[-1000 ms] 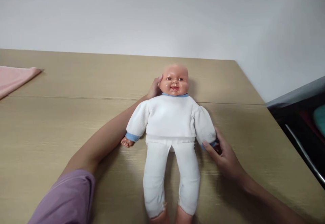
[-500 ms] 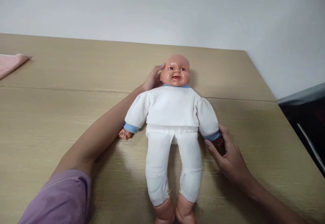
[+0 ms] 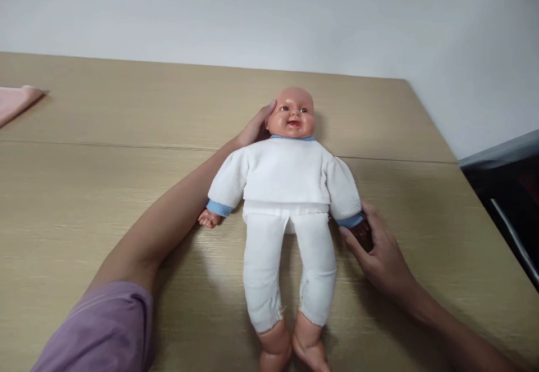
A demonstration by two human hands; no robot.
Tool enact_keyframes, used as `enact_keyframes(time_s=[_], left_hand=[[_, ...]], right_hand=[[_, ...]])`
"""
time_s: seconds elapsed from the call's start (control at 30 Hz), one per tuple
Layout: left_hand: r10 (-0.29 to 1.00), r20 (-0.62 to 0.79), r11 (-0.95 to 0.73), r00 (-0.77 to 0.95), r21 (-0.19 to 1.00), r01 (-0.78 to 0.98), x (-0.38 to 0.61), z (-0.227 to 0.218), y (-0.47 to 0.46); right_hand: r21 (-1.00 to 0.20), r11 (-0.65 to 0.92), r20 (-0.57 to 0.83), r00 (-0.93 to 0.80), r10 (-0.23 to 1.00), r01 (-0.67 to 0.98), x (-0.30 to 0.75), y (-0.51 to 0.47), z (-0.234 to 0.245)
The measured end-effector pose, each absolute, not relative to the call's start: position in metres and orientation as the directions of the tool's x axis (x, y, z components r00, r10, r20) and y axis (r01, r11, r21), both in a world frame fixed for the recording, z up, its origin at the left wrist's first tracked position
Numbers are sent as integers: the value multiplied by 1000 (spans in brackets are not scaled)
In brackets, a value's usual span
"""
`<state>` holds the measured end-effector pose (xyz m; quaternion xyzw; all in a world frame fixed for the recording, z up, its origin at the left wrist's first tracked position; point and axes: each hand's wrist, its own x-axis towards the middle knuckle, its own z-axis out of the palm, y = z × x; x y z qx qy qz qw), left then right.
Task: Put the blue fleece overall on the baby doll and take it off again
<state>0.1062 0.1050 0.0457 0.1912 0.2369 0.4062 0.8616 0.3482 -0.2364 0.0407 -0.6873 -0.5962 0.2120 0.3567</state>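
A baby doll [image 3: 288, 184] in a white top with blue cuffs and white trousers lies face up on a light wooden table [image 3: 84, 181], head toward the wall. My left hand [image 3: 254, 128] cups the side of the doll's head, fingers curved against it. My right hand [image 3: 377, 251] is wrapped around the doll's hand at the blue cuff of its sleeve. The doll's bare feet point toward me near the bottom edge of the view.
A folded pink cloth [image 3: 14, 102] lies at the far left of the table. A white wall stands behind. Past the table's right edge sits a dark container [image 3: 511, 192] with a metal bar.
The view has tilted down, so the doll's feet now show. My hands have stayed on the doll's head and hand, which shifted slightly away from me.
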Motion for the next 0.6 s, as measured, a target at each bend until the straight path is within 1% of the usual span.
enact_keyframes(time_s=[0.1,0.2,0.4,0.6], left_hand=[[770,-230,618,595,501,-606,107,46,106],[776,-214,615,594,466,-636,108,47,107],[803,-227,580,551,510,-635,108,45,108],[792,-221,599,569,466,-652,109,46,107]], right_hand=[[-748,-36,125,194,973,662,348,-236,42],[-755,-42,111,191,975,654,347,-235,44],[-768,-74,63,190,980,636,349,-235,47],[-737,-47,88,165,982,674,351,-234,45]])
